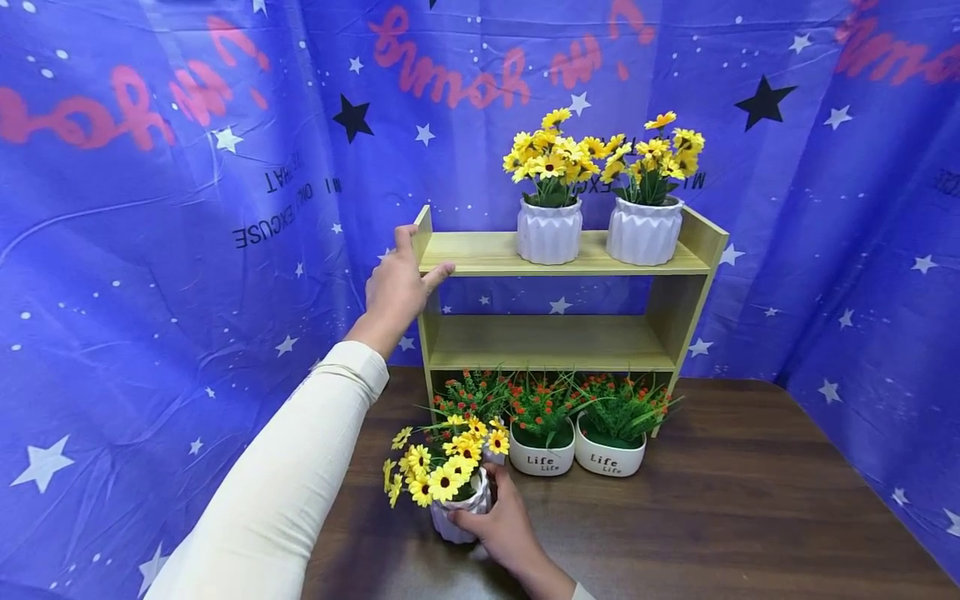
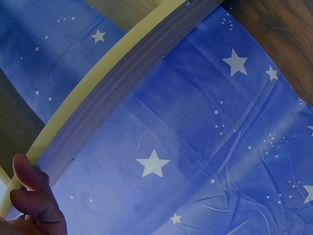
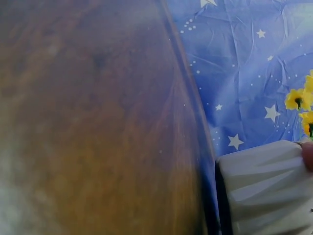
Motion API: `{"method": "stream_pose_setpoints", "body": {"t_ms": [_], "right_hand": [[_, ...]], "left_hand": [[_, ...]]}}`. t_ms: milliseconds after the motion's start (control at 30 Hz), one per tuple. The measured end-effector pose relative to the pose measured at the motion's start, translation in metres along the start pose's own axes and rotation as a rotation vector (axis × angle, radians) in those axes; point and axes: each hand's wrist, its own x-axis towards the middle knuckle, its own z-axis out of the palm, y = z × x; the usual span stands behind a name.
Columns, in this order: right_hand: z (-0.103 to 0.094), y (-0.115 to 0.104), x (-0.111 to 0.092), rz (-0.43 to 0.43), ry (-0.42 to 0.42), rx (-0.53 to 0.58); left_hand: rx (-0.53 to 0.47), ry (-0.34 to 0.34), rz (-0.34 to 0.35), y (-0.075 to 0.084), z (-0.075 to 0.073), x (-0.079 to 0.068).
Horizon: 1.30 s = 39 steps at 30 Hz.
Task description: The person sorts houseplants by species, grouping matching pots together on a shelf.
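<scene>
My left hand (image 1: 397, 283) grips the upper left side panel of a light wooden shelf (image 1: 558, 271), its thumb along the top board's front edge. Curled fingers (image 2: 30, 172) show at the panel edge in the left wrist view. My right hand (image 1: 504, 518) holds a white pleated flowerpot (image 1: 459, 527) by its rim, in front of the shelf's lower left. Yellow daisy-like artificial flowers (image 1: 446, 482) fill this pot and lean left. In the right wrist view, the pot's ribbed wall (image 3: 269, 191) and a fingertip (image 3: 307, 155) appear at the right edge.
Two similar pots (image 1: 550, 233) (image 1: 643, 233) of yellow flowers stand on the top board. Below the bare middle board (image 1: 555, 342), white oval planters (image 1: 542, 454) (image 1: 611, 457) with red-flowered greenery stand on the dark wooden table (image 1: 750, 500). A blue starry cloth (image 1: 150, 333) hangs around.
</scene>
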Motion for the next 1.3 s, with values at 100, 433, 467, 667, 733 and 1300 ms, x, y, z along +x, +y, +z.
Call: {"method": "stream_pose_setpoints", "body": {"t_ms": [100, 433, 467, 667, 733, 1300], "right_hand": [[-0.002, -0.003, -0.002, -0.003, -0.011, 0.011], [-0.019, -0.024, -0.013, 0.013, 0.028, 0.04], [-0.022, -0.027, -0.013, 0.011, 0.032, 0.043], [-0.046, -0.051, -0.01, -0.017, 0.046, 0.099], [-0.054, -0.06, -0.008, -0.027, 0.051, 0.138], [-0.111, -0.138, 0.028, -0.271, 0.125, -0.011]], "left_hand": [[0.004, -0.001, -0.004, -0.001, -0.001, -0.001], [0.015, -0.002, 0.015, -0.001, 0.0, -0.002], [0.016, -0.006, 0.013, -0.001, 0.001, -0.002], [0.021, -0.018, 0.003, -0.002, 0.001, -0.001], [0.023, -0.015, 0.007, -0.002, 0.001, 0.0], [0.043, -0.007, 0.049, -0.001, -0.001, -0.002]]}}
